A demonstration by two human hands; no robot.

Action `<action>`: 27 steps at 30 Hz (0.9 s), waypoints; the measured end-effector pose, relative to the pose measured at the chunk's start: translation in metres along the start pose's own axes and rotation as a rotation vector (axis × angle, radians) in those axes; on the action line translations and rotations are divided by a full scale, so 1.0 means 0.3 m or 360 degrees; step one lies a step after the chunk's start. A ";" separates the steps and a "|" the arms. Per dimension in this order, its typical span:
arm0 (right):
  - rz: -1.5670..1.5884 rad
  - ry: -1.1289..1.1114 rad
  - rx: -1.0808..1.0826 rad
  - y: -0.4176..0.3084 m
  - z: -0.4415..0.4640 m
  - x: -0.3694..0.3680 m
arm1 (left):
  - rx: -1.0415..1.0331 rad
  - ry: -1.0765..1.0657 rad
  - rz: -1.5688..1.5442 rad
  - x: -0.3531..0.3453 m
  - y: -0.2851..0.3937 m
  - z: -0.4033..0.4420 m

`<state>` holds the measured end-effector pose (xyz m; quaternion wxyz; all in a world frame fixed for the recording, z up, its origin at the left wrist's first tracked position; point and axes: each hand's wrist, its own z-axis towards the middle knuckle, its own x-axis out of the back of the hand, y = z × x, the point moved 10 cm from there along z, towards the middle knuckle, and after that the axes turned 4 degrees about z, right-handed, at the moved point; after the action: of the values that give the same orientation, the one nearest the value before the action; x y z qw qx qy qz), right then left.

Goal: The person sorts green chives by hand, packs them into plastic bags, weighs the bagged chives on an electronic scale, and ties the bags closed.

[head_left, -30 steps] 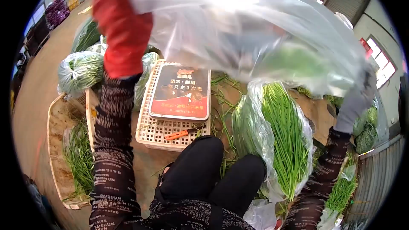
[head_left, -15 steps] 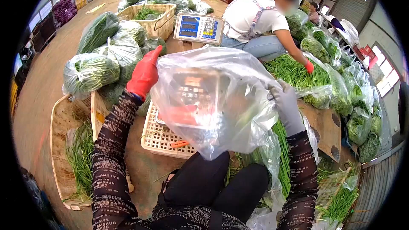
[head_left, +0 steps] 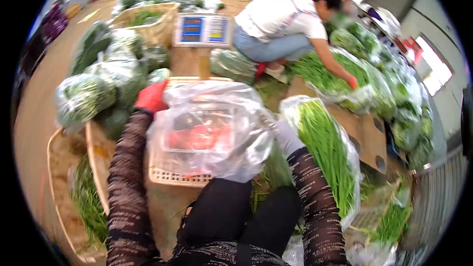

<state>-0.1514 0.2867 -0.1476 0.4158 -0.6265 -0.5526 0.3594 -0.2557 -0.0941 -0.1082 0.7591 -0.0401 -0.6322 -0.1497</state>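
A clear plastic bag lies spread over a red-and-black tin box on an upturned cream crate. At the bag's upper left edge is my left hand in a red glove, its fingers closed on the plastic. My right hand, gloved in grey, grips the bag's right side, its fingertips partly hidden by plastic. Right of that hand, long green stalks lie in an open plastic bag. The tin's printing shows blurred through the film.
Beyond the crate stands a digital scale. A crouching person reaches into greens at the upper right. Bagged vegetables and a long crate are at the left. A brown board lies at the right.
The bag has come down from the air onto the tin and crate. Both my hands have lowered with it, the right one moving inward. The view has shifted a little.
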 end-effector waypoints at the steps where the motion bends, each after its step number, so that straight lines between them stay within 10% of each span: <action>1: -0.0166 -0.0103 0.0291 -0.007 -0.033 0.022 | 0.0042 -0.0288 -0.0170 -0.011 0.006 -0.008; 5: -0.0249 -0.0163 0.0464 -0.106 -0.374 0.285 | -0.0315 -0.0279 -0.1180 0.198 0.066 -0.062; 12: -0.0689 0.1300 0.0173 0.139 -1.038 1.128 | -0.0528 0.0782 -0.1817 0.700 0.374 -0.287; 15: -0.1231 0.1215 -0.0360 0.402 -1.109 1.114 | -0.1394 -0.0326 -0.1903 0.546 0.798 -0.403; 22: -0.1611 0.1084 -0.0364 0.643 -1.092 1.093 | -0.1175 -0.1710 -0.2156 0.133 1.384 -0.721; 27: -0.1539 0.1360 -0.0115 0.449 -1.146 1.145 | -0.1836 -0.0901 -0.1813 0.043 1.657 -0.872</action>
<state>0.2594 0.5789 -0.1320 0.6928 -0.4083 -0.5700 -0.1683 0.1325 0.3114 -0.0834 0.2429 -0.1321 -0.5466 -0.7904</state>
